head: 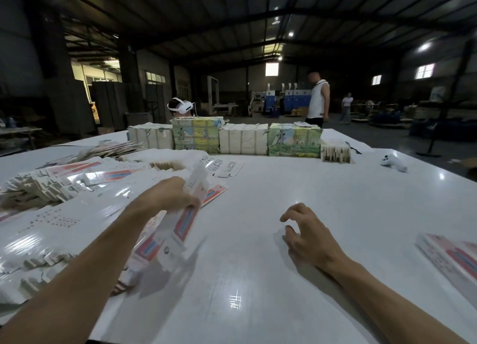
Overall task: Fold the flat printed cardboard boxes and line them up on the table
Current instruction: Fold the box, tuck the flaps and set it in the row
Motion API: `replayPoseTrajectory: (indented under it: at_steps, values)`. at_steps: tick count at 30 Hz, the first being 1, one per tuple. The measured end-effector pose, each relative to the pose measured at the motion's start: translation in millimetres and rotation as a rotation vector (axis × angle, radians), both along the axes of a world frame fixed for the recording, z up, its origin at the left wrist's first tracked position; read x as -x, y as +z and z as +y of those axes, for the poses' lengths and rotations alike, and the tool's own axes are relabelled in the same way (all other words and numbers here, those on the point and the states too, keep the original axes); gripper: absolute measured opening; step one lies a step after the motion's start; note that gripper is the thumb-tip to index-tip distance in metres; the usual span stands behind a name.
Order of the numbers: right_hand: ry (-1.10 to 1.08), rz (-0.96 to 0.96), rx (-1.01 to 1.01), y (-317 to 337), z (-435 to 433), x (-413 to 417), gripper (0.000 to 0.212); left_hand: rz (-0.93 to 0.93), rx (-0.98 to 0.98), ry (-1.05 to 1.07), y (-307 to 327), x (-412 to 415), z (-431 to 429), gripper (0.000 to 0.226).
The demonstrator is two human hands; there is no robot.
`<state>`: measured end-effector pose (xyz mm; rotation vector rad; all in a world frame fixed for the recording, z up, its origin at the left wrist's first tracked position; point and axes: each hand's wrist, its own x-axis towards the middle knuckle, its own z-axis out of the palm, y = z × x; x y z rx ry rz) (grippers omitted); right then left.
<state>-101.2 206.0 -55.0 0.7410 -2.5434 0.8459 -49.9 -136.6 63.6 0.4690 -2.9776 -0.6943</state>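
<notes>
A flat printed box [165, 237] is gripped at its far end by the left hand [171, 194], its long axis running back toward the body above the desk [258, 279], while the right hand [307, 235], fingers [285, 217] loosely curled and empty, is held just beside it.

Left hand [171, 192] gripping flat box [178, 225], right hand [308, 236] empty above white table [258, 279]

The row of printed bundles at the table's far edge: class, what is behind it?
Behind the bundles, a person's head wearing a white headset shows above them; the body is hidden. Further right stands a person in white.
</notes>
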Motion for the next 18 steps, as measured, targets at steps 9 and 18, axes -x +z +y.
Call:
replayPoseTrajectory:
  at_steps: [9,18]
  values:
    - [-0.085,0.032,0.352,11.4,3.0,3.8,0.024,-0.22,-1.482,-0.339,-48.8,33.1,126.8,0.05]
    - [0.002,-0.125,0.424,16.5,2.7,7.1,0.038,-0.061,-1.327,-0.368,-95.7,36.5,182.2,0.074]
